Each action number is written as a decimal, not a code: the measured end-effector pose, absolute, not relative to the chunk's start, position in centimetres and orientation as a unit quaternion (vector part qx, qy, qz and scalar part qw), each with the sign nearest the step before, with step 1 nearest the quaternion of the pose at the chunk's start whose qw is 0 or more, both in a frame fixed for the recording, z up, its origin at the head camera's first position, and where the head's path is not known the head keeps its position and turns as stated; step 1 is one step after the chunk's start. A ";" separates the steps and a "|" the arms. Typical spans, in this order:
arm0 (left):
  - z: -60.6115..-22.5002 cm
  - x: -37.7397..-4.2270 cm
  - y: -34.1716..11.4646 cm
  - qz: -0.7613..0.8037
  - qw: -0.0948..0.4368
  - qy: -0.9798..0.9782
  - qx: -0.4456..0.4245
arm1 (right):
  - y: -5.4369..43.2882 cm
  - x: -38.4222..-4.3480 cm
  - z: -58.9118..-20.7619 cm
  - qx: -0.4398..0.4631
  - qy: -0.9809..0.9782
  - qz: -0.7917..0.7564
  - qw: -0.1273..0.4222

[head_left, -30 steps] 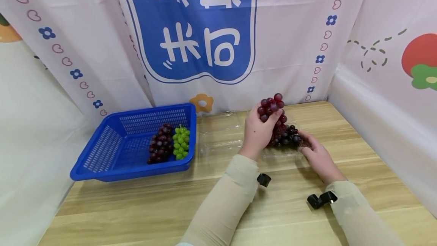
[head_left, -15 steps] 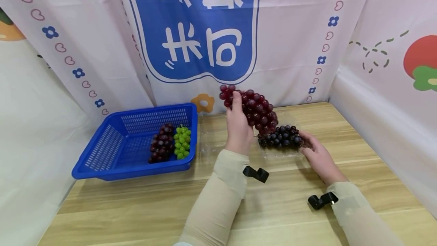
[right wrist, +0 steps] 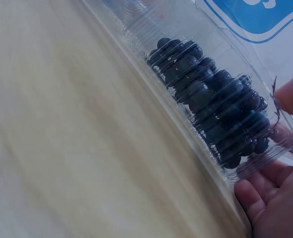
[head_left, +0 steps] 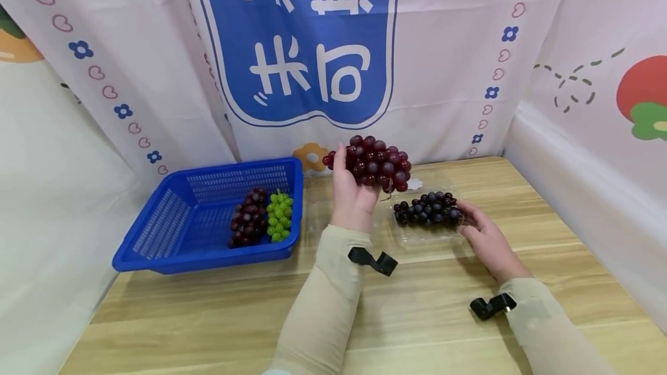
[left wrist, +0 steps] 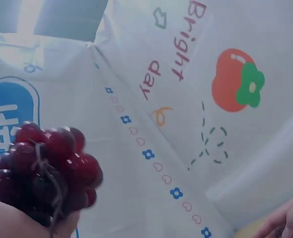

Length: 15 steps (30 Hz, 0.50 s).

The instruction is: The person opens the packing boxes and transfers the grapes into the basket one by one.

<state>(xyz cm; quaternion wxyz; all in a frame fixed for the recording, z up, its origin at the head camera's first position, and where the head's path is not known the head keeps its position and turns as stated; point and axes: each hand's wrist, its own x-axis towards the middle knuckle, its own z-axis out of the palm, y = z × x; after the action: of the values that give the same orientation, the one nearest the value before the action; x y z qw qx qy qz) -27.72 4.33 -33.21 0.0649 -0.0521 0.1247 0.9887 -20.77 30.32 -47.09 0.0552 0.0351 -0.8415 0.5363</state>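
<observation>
In the head view my left hand holds a bunch of red grapes up above the table, the thumb at its left side and the other fingers mostly hidden by the fruit. The left wrist view shows those red grapes close up, with a thin stem hanging from them. A bunch of black grapes lies in a clear plastic box. My right hand grips the right end of that box; in the right wrist view the thumb is by the grape stem and the fingers are below the box.
A blue plastic basket stands at the left, holding dark red grapes and green grapes along its right side. Between basket and box lies clear plastic, hard to make out. White printed cloth hangs behind the wooden table.
My left hand has lifted the red grapes off the black ones and carried them left, turning its palm upward. My right hand stays at the box's end.
</observation>
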 end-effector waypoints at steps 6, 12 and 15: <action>-33.6 -26.1 3.5 0.969 0.104 0.225 0.015 | 29.9 -20.8 -47.3 0.036 -0.842 0.535 0.053; -31.9 -25.6 1.1 0.922 0.094 0.372 0.056 | 30.1 -20.7 -47.1 0.035 -0.844 0.533 0.055; -30.6 -26.0 -1.0 0.896 0.053 0.439 0.050 | 30.3 -20.7 -47.1 0.035 -0.844 0.532 0.055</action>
<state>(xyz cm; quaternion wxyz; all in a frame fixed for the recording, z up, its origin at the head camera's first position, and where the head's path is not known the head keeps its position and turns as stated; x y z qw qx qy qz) -25.97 -0.97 -30.60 0.0530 0.0499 0.4388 0.8957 -20.67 30.27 -47.14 0.0553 0.0351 -0.8444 0.5317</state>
